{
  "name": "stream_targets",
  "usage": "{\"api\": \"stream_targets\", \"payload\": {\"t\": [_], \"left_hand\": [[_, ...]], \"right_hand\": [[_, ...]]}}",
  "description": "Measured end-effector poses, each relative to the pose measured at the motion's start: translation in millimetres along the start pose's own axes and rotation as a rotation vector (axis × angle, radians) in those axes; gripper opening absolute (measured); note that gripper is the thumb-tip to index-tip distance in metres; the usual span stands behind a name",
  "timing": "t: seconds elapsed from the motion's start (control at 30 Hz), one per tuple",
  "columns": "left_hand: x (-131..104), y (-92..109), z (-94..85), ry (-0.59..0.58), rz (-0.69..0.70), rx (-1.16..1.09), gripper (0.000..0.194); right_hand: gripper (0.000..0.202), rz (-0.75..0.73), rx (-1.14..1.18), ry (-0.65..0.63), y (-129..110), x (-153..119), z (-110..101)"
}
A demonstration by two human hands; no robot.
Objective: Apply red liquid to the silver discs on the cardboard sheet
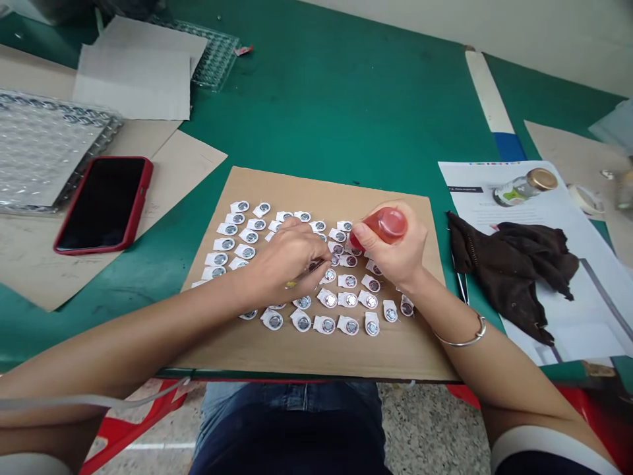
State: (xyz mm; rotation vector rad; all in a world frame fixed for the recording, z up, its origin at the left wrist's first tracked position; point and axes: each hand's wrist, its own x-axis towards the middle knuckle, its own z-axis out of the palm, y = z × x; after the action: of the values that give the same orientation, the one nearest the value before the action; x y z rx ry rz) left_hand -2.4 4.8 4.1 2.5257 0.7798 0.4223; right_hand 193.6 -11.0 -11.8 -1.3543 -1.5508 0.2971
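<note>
A brown cardboard sheet (316,353) lies in front of me, with rows of small white tabs carrying round silver discs (347,299). My right hand (408,251) is wrapped round a red translucent squeeze bottle (388,224), tilted with its rounded end toward me. The bottle's lower end is over the discs near the middle right of the sheet. Close by on the left, my left hand (291,254) is closed over the tabs, pinching a slim dark metal tool (315,265) that looks like tweezers. Its tip is hard to make out, and the hand hides several tabs.
A red-cased phone (103,204) rests on brown paper at left, near bubble wrap (39,145) and grey card (138,72). At right are printed paper (588,330), a dark cloth (519,264), a gold-lidded jar (524,187) and a pen-like object (462,287) on the green table (336,99).
</note>
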Motion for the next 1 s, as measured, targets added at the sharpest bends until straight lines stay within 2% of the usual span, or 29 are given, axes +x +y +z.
{"api": "stream_targets", "payload": {"t": [0.2,0.33,0.47,0.73,1.0], "left_hand": [[11.8,2.9,-10.8,0.001,-0.060,-0.072,0.011],[21.4,0.2,-18.1,-0.087,-0.157,-0.245,0.012],[28.6,-5.0,-22.2,-0.161,-0.255,-0.321,0.013],[27.4,-11.1,-19.0,-0.171,-0.282,-0.387,0.010],[27.4,-13.5,-20.7,-0.181,-0.316,-0.422,0.011]], "right_hand": [[0.029,-0.010,0.003,-0.012,-0.6,-0.2,0.3],[0.027,0.013,-0.008,-0.016,0.7,3.7,1.9],[0.027,0.016,-0.021,-0.010,-1.7,5.2,-0.4],[0.028,-0.014,0.170,0.130,-5.6,-17.2,-10.2],[0.026,0.010,0.122,0.133,-0.6,-18.9,-6.7]]}}
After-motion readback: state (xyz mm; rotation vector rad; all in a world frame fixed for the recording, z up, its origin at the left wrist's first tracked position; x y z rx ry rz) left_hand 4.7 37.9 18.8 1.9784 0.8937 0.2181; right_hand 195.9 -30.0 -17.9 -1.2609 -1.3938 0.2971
